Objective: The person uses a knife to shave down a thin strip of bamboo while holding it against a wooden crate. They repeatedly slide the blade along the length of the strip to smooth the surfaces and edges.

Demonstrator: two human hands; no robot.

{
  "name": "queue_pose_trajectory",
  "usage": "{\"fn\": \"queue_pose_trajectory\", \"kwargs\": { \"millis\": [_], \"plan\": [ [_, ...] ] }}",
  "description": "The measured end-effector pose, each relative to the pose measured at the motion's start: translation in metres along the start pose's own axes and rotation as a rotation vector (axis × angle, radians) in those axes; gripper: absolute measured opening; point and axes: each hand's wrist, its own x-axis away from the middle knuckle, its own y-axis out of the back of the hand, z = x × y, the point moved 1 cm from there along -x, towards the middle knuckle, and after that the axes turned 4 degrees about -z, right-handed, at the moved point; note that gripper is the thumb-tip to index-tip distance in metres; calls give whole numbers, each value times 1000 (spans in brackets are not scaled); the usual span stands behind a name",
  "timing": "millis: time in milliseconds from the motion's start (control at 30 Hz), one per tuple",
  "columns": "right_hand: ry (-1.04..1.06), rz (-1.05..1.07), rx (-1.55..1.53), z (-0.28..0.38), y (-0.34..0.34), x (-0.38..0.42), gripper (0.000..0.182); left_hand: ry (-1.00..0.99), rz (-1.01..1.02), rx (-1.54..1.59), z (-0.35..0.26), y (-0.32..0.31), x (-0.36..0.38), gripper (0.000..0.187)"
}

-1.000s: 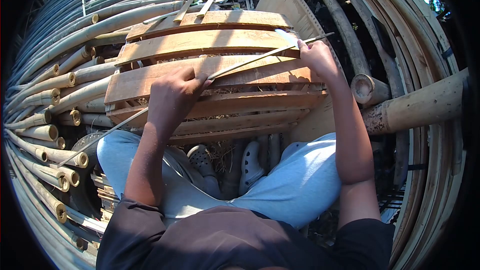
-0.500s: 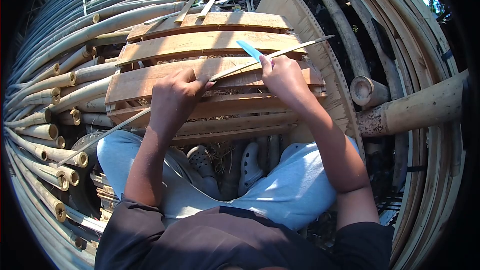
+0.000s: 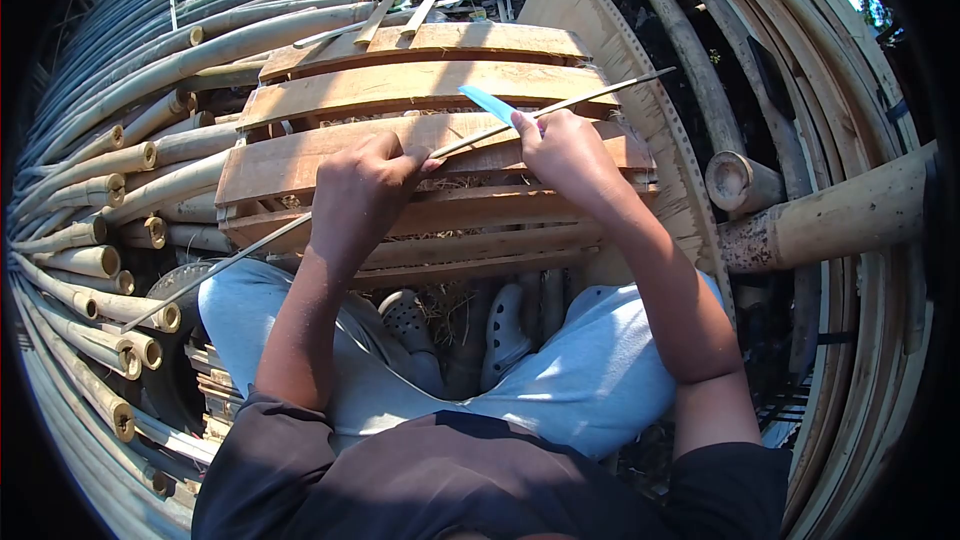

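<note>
A long thin bamboo strip (image 3: 612, 91) runs slantwise over the slatted wooden bench, from the lower left up to the right. My left hand (image 3: 365, 180) is closed around it, knuckles up, with the thumb lying along the strip. The strip's tail passes under my left wrist toward the bamboo poles. Farther along the strip, my right hand (image 3: 562, 145) grips a knife with a light blue blade (image 3: 484, 102). That blade points up and left, crossing close over the strip; the handle is hidden inside my fist.
Wooden slats (image 3: 400, 80) with gaps form the bench before my knees. Two short split pieces (image 3: 425, 8) lie on its far edge. Stacked bamboo poles (image 3: 150, 155) fill the left side. A curved wooden sheet (image 3: 625, 50) and a thick bamboo pole (image 3: 840, 210) are on the right.
The knife blade has swung slightly left and lies flatter. Both hands keep their hold, and the strip stays at nearly the same slant.
</note>
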Motion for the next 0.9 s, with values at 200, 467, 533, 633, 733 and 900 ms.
{"fn": "queue_pose_trajectory", "kwargs": {
  "millis": [200, 467, 533, 633, 733, 900],
  "plan": [
    [-168, -125, 84, -69, 40, -34, 45, 63, -4, 38, 2, -3, -1, 21],
    [-57, -126, -90, -66, 46, -40, 46, 81, -1, 75, 0, -1, -2, 25],
    [-40, -184, 34, -71, 39, -43, 48, 98, 22, 68, -2, -1, -3, 25],
    [38, -249, 179, -83, 26, -50, 59, 137, 61, 77, 0, 0, -4, 25],
    [-44, -198, 139, -75, 18, -46, 52, 140, 80, 77, 1, -1, -3, 26],
    [22, -35, 187, -17, 5, -13, 52, 110, 92, 34, 1, -4, -1, 26]
  ]
}}
